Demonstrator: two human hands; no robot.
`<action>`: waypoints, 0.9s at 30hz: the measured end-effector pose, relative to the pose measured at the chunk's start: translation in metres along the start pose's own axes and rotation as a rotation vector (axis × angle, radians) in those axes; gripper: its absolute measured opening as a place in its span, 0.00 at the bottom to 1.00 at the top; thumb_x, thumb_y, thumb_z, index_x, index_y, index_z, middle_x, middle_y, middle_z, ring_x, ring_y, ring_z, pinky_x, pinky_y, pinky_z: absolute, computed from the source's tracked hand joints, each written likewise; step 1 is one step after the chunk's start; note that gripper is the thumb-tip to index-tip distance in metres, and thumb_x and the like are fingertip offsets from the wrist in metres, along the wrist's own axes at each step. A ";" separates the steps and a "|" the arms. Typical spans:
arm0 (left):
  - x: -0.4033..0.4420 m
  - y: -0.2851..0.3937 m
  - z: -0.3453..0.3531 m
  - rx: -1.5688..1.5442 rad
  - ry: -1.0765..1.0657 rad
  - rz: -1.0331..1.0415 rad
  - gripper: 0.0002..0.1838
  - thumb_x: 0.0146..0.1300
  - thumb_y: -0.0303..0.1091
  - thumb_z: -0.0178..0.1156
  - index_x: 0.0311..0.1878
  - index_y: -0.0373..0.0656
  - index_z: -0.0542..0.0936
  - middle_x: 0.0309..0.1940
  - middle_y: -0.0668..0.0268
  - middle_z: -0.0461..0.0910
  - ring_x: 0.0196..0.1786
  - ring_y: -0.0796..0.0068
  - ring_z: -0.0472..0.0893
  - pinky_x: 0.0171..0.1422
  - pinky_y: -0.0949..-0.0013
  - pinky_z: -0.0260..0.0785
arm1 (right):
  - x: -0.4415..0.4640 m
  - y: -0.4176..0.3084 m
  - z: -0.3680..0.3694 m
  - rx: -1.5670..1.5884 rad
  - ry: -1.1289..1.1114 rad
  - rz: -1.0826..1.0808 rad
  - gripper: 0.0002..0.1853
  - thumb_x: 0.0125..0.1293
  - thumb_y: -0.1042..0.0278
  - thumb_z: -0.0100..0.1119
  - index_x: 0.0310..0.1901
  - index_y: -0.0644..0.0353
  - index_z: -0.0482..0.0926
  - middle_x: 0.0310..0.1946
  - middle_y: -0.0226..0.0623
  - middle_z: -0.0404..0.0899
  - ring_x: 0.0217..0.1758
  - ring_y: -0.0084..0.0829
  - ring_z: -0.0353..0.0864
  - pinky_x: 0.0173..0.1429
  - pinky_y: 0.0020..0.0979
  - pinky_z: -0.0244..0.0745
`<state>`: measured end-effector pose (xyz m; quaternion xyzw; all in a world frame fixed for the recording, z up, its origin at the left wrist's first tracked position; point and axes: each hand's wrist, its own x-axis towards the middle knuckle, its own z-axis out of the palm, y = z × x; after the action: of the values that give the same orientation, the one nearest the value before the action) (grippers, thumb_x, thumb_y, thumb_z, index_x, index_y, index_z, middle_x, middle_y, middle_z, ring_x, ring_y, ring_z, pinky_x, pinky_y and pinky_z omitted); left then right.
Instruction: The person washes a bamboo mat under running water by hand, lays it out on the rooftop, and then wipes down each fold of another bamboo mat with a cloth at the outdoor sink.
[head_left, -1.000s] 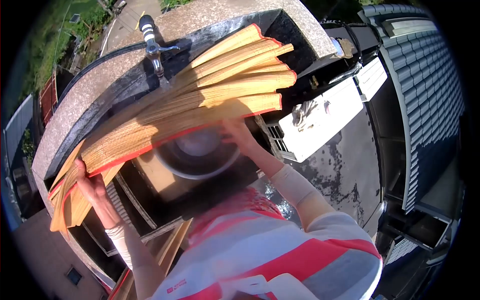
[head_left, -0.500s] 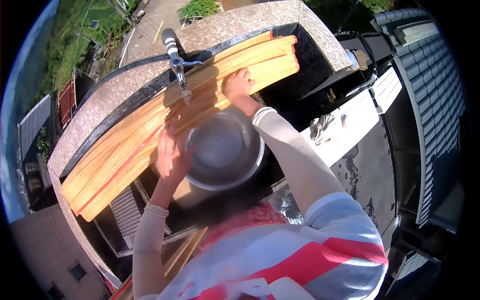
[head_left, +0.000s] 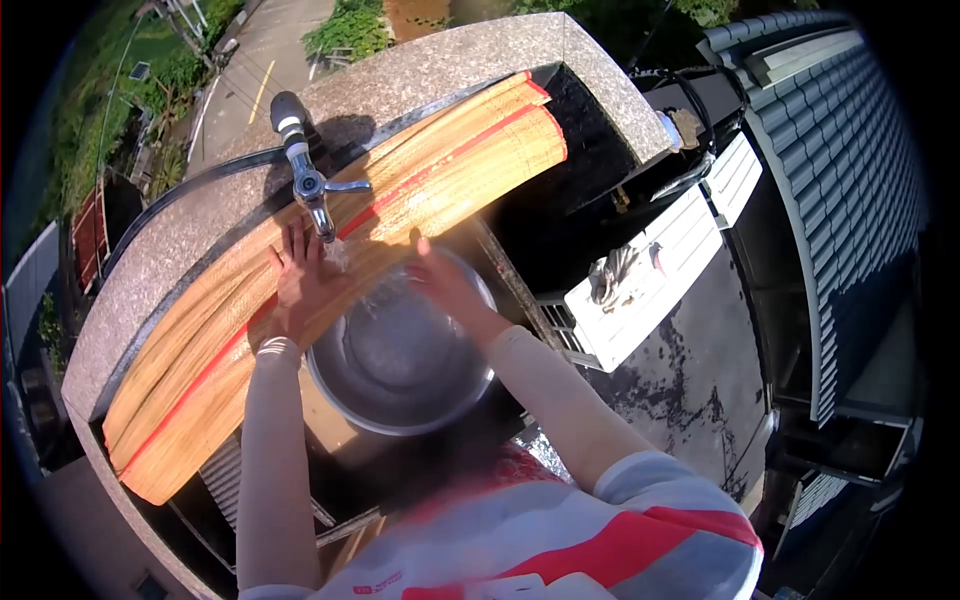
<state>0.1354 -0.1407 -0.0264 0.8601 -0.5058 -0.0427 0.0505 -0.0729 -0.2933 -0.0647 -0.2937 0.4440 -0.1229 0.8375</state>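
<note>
Two hands at the folded woven mat (head_left: 470, 165): our left hand (head_left: 300, 285) lies on its upper face with fingers spread, gripping nothing, just below the tap (head_left: 312, 190); our right hand (head_left: 450, 290) is by the near edge, above the metal basin (head_left: 400, 350), blurred, so we can't tell whether it's pinching that edge or just near it. The mat runs under our left hand and past the far side of our right. Probably why: left palm steadies the layers against the water (head_left: 338, 255) landing between our hands, right stays close to guide the near edge. Basin sits under our right hand and the mat's near side, likely so run-off drops in there. Stone rim (head_left: 190, 255) is beyond our left hand and seems to back the mat's far side. Long axis is diagonal: one end out left of our left hand and nearer our body, the other beyond our right hand, away from us and to the right. Red trim (head_left: 205, 375) roughly follows that axis. White board (head_left: 690, 225) with a crumpled cloth (head_left: 615, 280) is right of our right hand
</note>
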 end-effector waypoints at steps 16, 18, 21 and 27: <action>-0.005 -0.031 -0.072 -0.548 -0.550 -0.076 0.16 0.61 0.43 0.61 0.43 0.40 0.81 0.31 0.58 0.81 0.36 0.68 0.79 0.44 0.68 0.70 | -0.113 -0.066 0.080 -0.285 -0.076 -0.135 0.15 0.60 0.60 0.66 0.41 0.64 0.79 0.32 0.31 0.80 0.34 0.21 0.76 0.36 0.27 0.73; -0.008 -0.021 -0.064 -0.066 -0.129 -0.267 0.15 0.61 0.42 0.60 0.46 0.44 0.82 0.37 0.53 0.83 0.41 0.54 0.81 0.50 0.63 0.71 | -0.018 -0.052 0.095 -0.586 -0.108 -0.359 0.20 0.61 0.58 0.66 0.48 0.65 0.78 0.34 0.33 0.80 0.36 0.26 0.76 0.41 0.31 0.74; -0.039 -0.004 -0.047 -0.570 0.414 -0.264 0.20 0.58 0.43 0.61 0.54 0.49 0.79 0.52 0.53 0.77 0.58 0.51 0.74 0.62 0.48 0.62 | 0.017 -0.054 0.105 -0.479 -0.345 -0.794 0.23 0.62 0.59 0.64 0.53 0.66 0.75 0.36 0.38 0.81 0.38 0.32 0.78 0.43 0.33 0.75; -0.112 0.082 -0.039 0.024 -0.057 0.110 0.30 0.57 0.38 0.60 0.66 0.60 0.70 0.74 0.55 0.49 0.75 0.42 0.46 0.67 0.23 0.34 | -0.019 0.022 0.023 -0.540 -0.296 -0.061 0.17 0.66 0.53 0.59 0.31 0.62 0.80 0.23 0.32 0.79 0.20 0.24 0.80 0.21 0.23 0.70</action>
<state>0.0148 -0.0808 0.0252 0.8300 -0.5539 -0.0585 0.0279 -0.0666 -0.2583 -0.0553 -0.5335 0.3246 0.0186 0.7808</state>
